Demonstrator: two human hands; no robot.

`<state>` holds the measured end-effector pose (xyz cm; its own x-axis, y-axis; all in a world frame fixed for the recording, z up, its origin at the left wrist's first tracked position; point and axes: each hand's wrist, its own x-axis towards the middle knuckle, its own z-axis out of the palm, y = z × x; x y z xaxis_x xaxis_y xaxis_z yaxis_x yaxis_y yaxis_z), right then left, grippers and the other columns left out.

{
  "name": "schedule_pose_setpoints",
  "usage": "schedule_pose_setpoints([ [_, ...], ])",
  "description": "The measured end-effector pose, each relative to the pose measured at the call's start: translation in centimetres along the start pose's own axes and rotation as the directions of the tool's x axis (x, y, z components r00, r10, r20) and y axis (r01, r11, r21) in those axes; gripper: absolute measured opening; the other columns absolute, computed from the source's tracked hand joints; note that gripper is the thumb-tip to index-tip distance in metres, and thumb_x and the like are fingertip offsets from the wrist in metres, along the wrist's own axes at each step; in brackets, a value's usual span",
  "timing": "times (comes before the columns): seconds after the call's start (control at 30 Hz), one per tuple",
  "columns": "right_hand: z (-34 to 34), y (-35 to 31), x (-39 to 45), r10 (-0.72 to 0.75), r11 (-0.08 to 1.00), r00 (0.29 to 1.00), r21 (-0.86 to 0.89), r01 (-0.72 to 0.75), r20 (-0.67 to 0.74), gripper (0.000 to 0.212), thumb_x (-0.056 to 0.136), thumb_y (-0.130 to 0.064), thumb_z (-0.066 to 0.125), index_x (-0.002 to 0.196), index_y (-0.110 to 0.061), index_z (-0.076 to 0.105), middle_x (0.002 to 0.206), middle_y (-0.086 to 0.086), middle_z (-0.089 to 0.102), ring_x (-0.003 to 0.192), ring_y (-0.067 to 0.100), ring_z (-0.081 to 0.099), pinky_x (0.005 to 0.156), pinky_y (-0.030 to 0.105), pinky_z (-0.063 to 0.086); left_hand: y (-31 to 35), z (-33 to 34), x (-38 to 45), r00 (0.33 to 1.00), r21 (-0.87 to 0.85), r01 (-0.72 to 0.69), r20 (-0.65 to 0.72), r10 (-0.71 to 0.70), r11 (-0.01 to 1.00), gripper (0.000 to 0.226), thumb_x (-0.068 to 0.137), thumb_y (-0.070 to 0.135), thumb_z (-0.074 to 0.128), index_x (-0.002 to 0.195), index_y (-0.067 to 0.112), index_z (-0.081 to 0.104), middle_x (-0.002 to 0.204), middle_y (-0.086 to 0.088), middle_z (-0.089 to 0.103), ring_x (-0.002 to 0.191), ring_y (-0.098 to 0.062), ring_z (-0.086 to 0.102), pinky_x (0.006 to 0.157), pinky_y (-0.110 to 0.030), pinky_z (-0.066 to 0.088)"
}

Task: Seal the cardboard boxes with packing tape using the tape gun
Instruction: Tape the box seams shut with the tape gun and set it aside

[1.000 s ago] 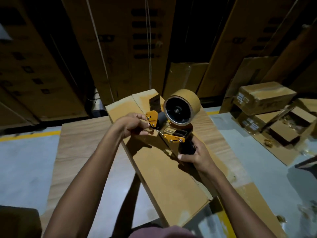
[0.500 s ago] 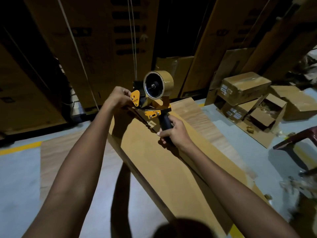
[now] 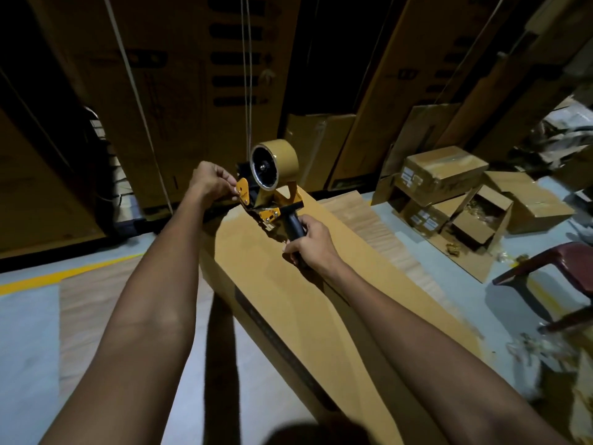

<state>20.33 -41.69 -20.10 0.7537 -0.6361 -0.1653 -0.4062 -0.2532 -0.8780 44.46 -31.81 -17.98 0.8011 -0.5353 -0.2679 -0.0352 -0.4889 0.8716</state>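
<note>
Tape gun (image 3: 269, 191) is up at the far end of the long cardboard box (image 3: 308, 303). My right hand (image 3: 309, 244) has its grip wrapped around the black handle, and my left hand (image 3: 210, 183) pinches the front by the orange plate. Small boxes (image 3: 449, 187) and a chair (image 3: 552, 274) sit off right.

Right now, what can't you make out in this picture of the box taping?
- Head view: tape end at the tape gun, hidden behind the left hand.
- Long cardboard box: near end cut off by the bottom edge.
- Labels on small boxes: too small.
- Handle: mostly covered by the right hand.
</note>
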Motion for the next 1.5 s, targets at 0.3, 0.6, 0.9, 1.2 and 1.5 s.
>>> schedule_pose_setpoints([
  [0.3, 0.0, 1.1, 0.1, 0.021, 0.994, 0.999, 0.107, -0.026, 0.048, 0.043, 0.078, 0.007, 0.069, 0.114, -0.014, 0.057, 0.102, 0.029, 0.063, 0.065, 0.027, 0.066, 0.056, 0.04, 0.057, -0.6, 0.8, -1.1, 0.971, -0.02, 0.187, 0.155, -0.182, 0.982, 0.029, 0.1, 0.032, 0.062, 0.106, 0.006, 0.072, 0.095, -0.006, 0.063, 0.091, -0.022, 0.059, 0.079, -0.038, 0.052],
  [0.6, 0.3, 1.4, 0.2, 0.022, 0.989, 0.999, 0.147, -0.028, 0.041, 0.043, 0.077, 0.009, 0.067, 0.112, -0.015, 0.058, 0.094, 0.03, 0.064, 0.061, 0.03, 0.063, 0.057, 0.045, 0.054, -0.7, 0.3, -1.0, 0.942, 0.012, 0.201, 0.271, -0.197, 0.979, 0.012, 0.102, 0.014, 0.059, 0.099, 0.009, 0.069, 0.097, -0.008, 0.064, 0.078, -0.018, 0.057, 0.064, -0.031, 0.051],
  [0.9, 0.4, 1.6, 0.1, 0.013, 0.988, 0.999, 0.152, -0.021, 0.049, 0.046, 0.077, 0.006, 0.068, 0.116, -0.018, 0.058, 0.1, 0.028, 0.062, 0.063, 0.028, 0.064, 0.057, 0.043, 0.056, -1.3, 0.5, -1.7, 0.963, 0.022, 0.068, 0.258, -0.072, 0.997, 0.017, 0.089, 0.001, 0.072, 0.104, 0.006, 0.073, 0.099, -0.009, 0.069, 0.086, -0.019, 0.063, 0.072, -0.033, 0.055],
  [1.2, 0.0, 1.0, 0.1, 0.023, 0.984, 0.998, 0.177, -0.034, 0.064, 0.046, 0.081, 0.01, 0.068, 0.12, -0.012, 0.057, 0.097, 0.029, 0.064, 0.06, 0.024, 0.064, 0.052, 0.036, 0.054, -1.6, 2.0, -2.0, 0.992, -0.187, 0.124, 0.055, -0.116, 0.975, 0.013, 0.095, 0.006, 0.066, 0.084, 0.005, 0.072, 0.086, -0.01, 0.069, 0.075, -0.017, 0.065, 0.062, -0.03, 0.055],
  [1.5, 0.7, -1.3, 1.7, 0.046, 0.997, 0.998, 0.065, -0.048, 0.037, 0.043, 0.079, 0.01, 0.07, 0.113, -0.012, 0.058, 0.099, 0.03, 0.066, 0.06, 0.027, 0.065, 0.052, 0.037, 0.056, -2.5, 2.1, -1.4, 0.964, -0.361, 0.232, -0.038, -0.262, 0.903, 0.018, 0.086, 0.016, 0.078, 0.09, 0.002, 0.067, 0.092, -0.015, 0.072, 0.071, -0.021, 0.063, 0.058, -0.029, 0.048],
])
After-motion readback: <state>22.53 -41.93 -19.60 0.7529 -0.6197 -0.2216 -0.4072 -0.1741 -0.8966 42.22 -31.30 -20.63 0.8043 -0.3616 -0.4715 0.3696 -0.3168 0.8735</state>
